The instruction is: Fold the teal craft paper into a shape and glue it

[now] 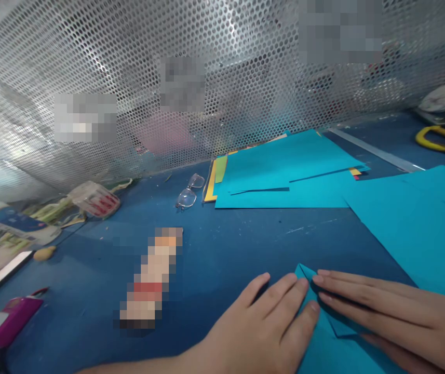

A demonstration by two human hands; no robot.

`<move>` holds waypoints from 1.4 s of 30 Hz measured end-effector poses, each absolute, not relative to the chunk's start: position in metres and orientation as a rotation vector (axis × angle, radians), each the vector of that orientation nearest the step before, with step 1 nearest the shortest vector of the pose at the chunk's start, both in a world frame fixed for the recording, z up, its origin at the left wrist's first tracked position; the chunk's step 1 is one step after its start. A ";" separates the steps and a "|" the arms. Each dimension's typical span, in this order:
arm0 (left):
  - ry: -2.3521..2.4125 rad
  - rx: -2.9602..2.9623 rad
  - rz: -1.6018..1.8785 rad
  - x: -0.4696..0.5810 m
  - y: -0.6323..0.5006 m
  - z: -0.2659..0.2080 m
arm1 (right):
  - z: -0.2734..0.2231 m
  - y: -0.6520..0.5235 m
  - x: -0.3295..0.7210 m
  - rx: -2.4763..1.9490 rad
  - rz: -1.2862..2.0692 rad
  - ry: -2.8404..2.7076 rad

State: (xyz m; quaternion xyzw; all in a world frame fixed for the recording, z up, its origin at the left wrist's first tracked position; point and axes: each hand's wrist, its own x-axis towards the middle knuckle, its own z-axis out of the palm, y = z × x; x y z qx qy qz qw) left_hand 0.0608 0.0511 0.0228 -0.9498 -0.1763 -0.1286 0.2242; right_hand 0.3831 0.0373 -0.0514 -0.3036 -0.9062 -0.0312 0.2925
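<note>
We press both hands flat on a folded teal paper (325, 332) at the near edge of the blue table (222, 244). Our left hand (261, 327) lies with its fingers spread, the fingertips resting on the paper's left flap; our right hand (393, 317) lies with fingers straight and together along the right flap, meeting the left at the point of the fold. Neither hand pinches or clamps anything — both are open and pushing down.

What could go wrong, as we judge it: the sheet is thin and smooth, and so is the tabletop, so uneven pressure from one palm could let the paper slide and the crease come out crooked. The flaps may also spring up if a finger lifts. A larger teal sheet (417, 223) lies just beside our right hand, and a sweep of the wrist could drag it along.

The papers are matte, flat and sharp-edged. A stack of coloured sheets (284, 171) sits farther back, teal on top with yellow and green edges showing at its left. A pair of glasses (189, 192) with clear lenses and thin rims lies just beside the stack. Behind all this stands a perforated metal screen (129, 78), shiny and dotted with round holes. Yellow-handled scissors (440, 137) rest at far right, and a magenta stapler (4, 322) — glossy plastic — sits at far left.
</note>
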 end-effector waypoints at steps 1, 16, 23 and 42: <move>-0.479 -2.627 -0.371 0.062 0.052 0.023 | -0.052 0.037 0.383 -0.781 -0.204 -2.463; -0.597 -2.939 -0.184 0.052 0.057 0.019 | -0.051 0.029 0.389 -0.866 -0.284 -2.666; -0.646 -3.070 -0.085 0.051 0.063 0.019 | -0.048 0.032 0.389 -0.864 -0.286 -2.655; -0.570 -2.782 -0.192 0.057 0.052 0.015 | -0.050 0.031 0.386 -0.810 -0.353 -2.659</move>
